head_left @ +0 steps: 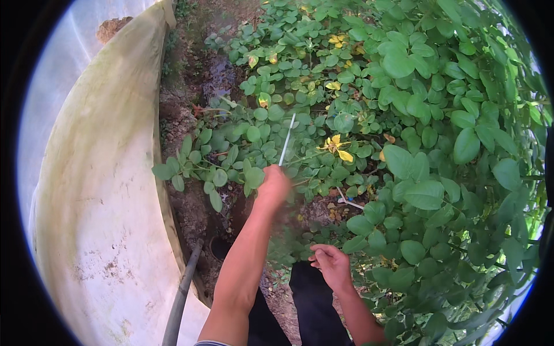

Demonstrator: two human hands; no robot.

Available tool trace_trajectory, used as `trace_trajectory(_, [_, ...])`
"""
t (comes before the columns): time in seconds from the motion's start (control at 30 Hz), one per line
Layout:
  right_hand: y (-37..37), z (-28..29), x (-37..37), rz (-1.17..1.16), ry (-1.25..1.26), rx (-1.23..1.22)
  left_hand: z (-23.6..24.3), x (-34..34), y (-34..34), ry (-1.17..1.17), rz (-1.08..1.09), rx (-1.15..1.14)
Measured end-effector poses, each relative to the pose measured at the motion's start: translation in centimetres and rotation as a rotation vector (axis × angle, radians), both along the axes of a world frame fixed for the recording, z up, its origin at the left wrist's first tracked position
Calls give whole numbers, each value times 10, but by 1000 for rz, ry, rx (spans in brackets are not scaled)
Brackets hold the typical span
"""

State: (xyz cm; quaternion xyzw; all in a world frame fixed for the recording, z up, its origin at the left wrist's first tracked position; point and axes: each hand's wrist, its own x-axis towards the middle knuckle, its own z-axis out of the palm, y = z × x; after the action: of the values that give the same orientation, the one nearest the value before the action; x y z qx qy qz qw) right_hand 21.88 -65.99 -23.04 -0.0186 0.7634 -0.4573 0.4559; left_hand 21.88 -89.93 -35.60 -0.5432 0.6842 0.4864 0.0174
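My left hand [274, 183], slightly blurred, reaches out among the green leaves and is closed. A thin, straight, pale strip [287, 139] sticks up from its far side, like a narrow blade or rod; the grip hides its lower end. Leafy stems [222, 155] with rounded leaves spread beside and beyond this hand. Nearer to me, my right hand [332, 266] hangs low at the plants' edge, fingers curled in with the thumb close to them. Nothing shows in its fingers.
A pale, stained sheet [109, 202] curves along the left, with a grey pole [183, 294] at its near edge. Dense foliage [427, 196] rises on the right. Yellow leaves [336, 147] and a small white piece [349, 202] lie among the plants. My dark-trousered legs [314, 305] stand over soil.
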Motion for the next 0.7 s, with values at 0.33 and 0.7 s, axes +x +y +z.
trace_trajectory(0.33, [-102,19,-1,91,130,19,-18,39,54,-78,-172,322])
trace_trajectory(0.7, [-315,-179,-156,468,735,123,-41,40,59,82,-90,268])
